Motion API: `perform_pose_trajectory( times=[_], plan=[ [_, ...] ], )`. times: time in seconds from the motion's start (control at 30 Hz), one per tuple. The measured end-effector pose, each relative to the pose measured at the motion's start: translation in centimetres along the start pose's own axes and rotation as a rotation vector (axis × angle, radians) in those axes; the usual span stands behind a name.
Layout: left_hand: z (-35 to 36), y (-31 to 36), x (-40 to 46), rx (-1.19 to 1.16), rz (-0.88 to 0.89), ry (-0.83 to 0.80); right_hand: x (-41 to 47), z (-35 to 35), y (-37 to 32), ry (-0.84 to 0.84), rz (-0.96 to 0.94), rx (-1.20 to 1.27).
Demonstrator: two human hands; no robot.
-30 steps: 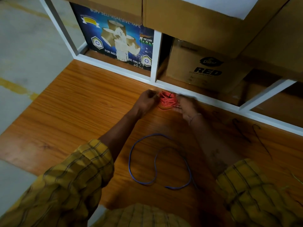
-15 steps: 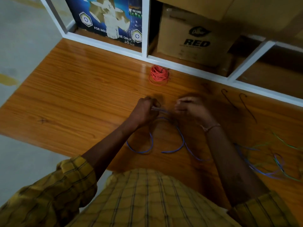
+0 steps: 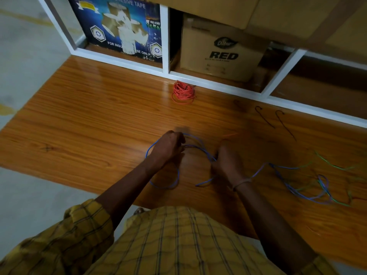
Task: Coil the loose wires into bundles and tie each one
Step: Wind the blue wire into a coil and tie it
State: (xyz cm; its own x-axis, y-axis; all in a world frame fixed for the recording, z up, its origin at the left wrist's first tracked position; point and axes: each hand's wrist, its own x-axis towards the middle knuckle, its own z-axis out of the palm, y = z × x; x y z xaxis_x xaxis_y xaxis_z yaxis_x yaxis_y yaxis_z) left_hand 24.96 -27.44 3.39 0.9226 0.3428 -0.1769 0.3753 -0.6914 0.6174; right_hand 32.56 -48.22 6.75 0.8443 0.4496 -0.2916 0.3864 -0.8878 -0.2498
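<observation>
Left hand (image 3: pixel 168 147) pinches blue wire (image 3: pixel 164 185) on table (image 3: pixel 89 120), anchoring loop; right hand (image 3: pixel 226 165) curls round same wire to feed next turn; red bundle (image 3: pixel 183 92) parked w/ shelf behind, prob finished; loose wires (image 3: pixel 309 185) far right

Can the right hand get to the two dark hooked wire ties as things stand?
Probably yes, once freed: the right hand grips the blue wire, and only bare wooden tabletop separates it from the dark hooked wire ties.

Coiled wire bundle (image 3: pixel 183 93) lies on the tabletop (image 3: pixel 89 120), just before the shelf frame (image 3: pixel 218 84). Nearer the person, both hands hold a wire loop (image 3: pixel 195 149). Loose wires (image 3: pixel 309 183) lie right; two ties (image 3: pixel 276 120) lie behind them.
</observation>
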Motion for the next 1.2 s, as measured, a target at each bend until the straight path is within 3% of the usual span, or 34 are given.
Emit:
perform_pose_trajectory(
  times=[0.17,0.3,0.37,0.5,0.63,0.73,0.8,0.9,0.93,0.97,1.0,1.1,1.2],
  plan=[
    [-0.8,-0.6,-0.2,0.025,0.017,-0.027,0.6,0.1,0.5,0.028,-0.065,0.228],
    [-2.9,0.2,-0.5,0.04,0.324,0.019,0.6,-2.5,-0.2,-0.041,-0.152,0.643],
    [-4.7,1.6,-1.0,-0.205,0.34,-0.077,0.7,-4.6,-1.3,-0.034,-0.256,0.728],
    [-7.6,3.3,-1.0,-0.742,0.095,-0.283,1.8,-6.5,-2.7,0.094,-0.31,0.872],
    [-9.1,2.9,-0.7,-1.067,-0.012,-0.213,2.6,-6.8,-3.3,0.123,-0.311,0.998],
    [-9.7,2.3,-0.9,-1.16,-0.041,-0.148,2.6,-6.6,-4.6,0.07,-0.292,1.11],
    [-9.5,1.5,-0.7,-0.923,-0.013,0.035,2.8,-6.4,-5.5,0.068,-0.259,1.167],
    [-9.1,0.1,-0.8,-0.138,0.089,0.547,3.0,-6.4,-7.2,0.128,-0.179,1.285],
    [-9.3,0.3,-1.0,-0.033,0.139,0.675,2.9,-6.4,-7.8,0.155,-0.154,1.321],
    [-9.8,0.8,-1.4,-0.031,0.182,0.704,2.9,-6.4,-8.4,0.174,-0.128,1.357],
    [-10.3,1.4,-1.7,-0.116,0.2,0.641,2.8,-6.5,-9.1,0.171,-0.098,1.401],
    [-10.8,2.8,-2.2,-0.291,0.083,0.242,2.8,-6.7,-10.6,0.039,0.072,1.623],
    [-10.7,3.0,-2.3,-0.369,0.082,0.057,3.5,-7.0,-11.3,-0.059,0.213,1.674]
  ],
)
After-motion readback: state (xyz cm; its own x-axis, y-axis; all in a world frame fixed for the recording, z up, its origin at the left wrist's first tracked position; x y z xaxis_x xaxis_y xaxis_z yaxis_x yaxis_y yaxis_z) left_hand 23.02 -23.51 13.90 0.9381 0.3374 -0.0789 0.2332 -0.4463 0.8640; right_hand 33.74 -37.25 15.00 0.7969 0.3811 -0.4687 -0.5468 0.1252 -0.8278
